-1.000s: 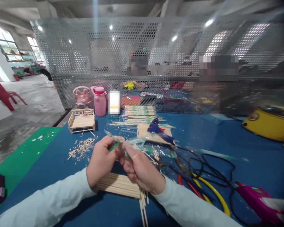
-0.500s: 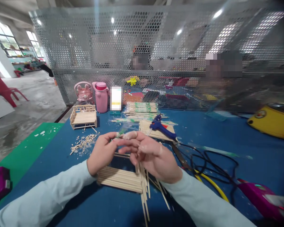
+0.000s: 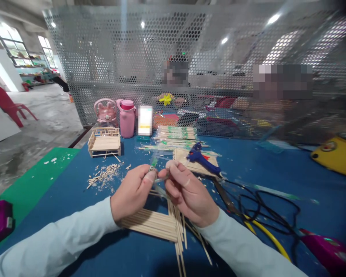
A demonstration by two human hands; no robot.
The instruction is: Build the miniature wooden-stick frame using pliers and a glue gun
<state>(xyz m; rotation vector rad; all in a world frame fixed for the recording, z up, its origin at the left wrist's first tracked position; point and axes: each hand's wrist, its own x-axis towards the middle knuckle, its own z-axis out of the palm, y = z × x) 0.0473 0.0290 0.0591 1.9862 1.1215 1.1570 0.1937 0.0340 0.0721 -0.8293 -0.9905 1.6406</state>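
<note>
My left hand (image 3: 134, 192) is closed, thumb pressed on the forefinger, pinching a clear plastic wrapper (image 3: 160, 190) with green print. My right hand (image 3: 190, 192) faces it with curled fingers, pinched on the same wrapper between the hands; its fingertips partly hide the grip. Under the hands lies a flat panel of wooden sticks (image 3: 151, 225) set side by side. Loose sticks (image 3: 180, 234) run along and across its right end. Just beyond the right hand, a blue glue gun (image 3: 203, 159) rests on another stick panel (image 3: 180, 157).
A small stick-built bed frame (image 3: 105, 144) stands back left, near a pink bottle (image 3: 127, 119) and a lit phone (image 3: 145, 120). Stick scraps (image 3: 105, 175) lie in front. Bundled sticks (image 3: 175, 132) lie at the back. Scissors (image 3: 226, 196) and a black cable (image 3: 265, 207) are at right.
My hands have drawn slightly apart; the right fingers, spread before, are now curled into a pinch. The clear wrapper shows more between them. The view has shifted a little.
</note>
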